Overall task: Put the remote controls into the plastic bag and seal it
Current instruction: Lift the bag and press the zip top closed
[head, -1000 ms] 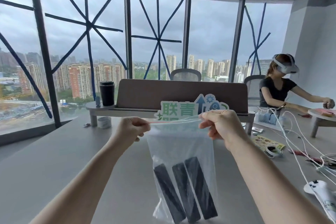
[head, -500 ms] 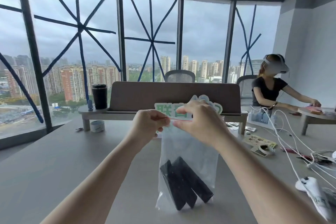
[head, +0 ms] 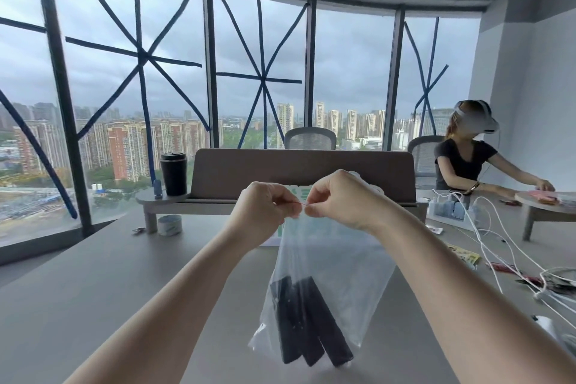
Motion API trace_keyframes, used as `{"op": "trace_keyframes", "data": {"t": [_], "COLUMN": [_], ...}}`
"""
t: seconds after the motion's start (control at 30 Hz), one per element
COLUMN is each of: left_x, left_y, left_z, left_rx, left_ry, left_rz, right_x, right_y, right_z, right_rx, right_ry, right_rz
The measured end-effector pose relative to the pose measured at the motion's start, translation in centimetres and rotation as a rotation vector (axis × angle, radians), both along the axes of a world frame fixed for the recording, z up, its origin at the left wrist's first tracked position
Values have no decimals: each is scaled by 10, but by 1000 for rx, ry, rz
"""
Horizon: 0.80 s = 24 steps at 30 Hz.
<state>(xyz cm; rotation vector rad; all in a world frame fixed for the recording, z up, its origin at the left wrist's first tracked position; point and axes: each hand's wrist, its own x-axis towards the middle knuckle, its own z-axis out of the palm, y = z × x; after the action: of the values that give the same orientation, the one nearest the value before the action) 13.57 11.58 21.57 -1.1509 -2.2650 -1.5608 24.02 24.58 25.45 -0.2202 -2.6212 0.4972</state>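
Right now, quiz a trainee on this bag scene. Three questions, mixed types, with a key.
1. True or false: the remotes are inside the bag.
2. How many remotes show? A) two B) three C) five
3. Fill in: the left hand and right hand pinch the bag's ____ edge.

Key: 1 true; 2 B; 3 top.

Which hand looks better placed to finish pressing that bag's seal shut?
Probably the right hand: it pinches the plastic bag at its top strip, most of which runs on behind it. The left hand pinches beside it, steadying. Three remote controls hang inside.
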Motion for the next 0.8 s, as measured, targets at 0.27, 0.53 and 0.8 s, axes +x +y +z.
{"op": "trace_keyframes", "data": {"t": [0.27,0.53,0.8], "left_x": [-1,-6,-7], "left_y": [-4,-5,-8], "left_z": [1,-2,0], "left_rx": [-1,-6,-21], "left_ry": [-2,50,51], "left_rz": [16,25,6], "right_x": [2,-1,-1], "right_y": [-6,-7,-3], "right_z": [-5,-3,1], "right_rx": [25,-123,-195], "right_ry": [94,30,-46], "right_rz": [-16,58,94]}}
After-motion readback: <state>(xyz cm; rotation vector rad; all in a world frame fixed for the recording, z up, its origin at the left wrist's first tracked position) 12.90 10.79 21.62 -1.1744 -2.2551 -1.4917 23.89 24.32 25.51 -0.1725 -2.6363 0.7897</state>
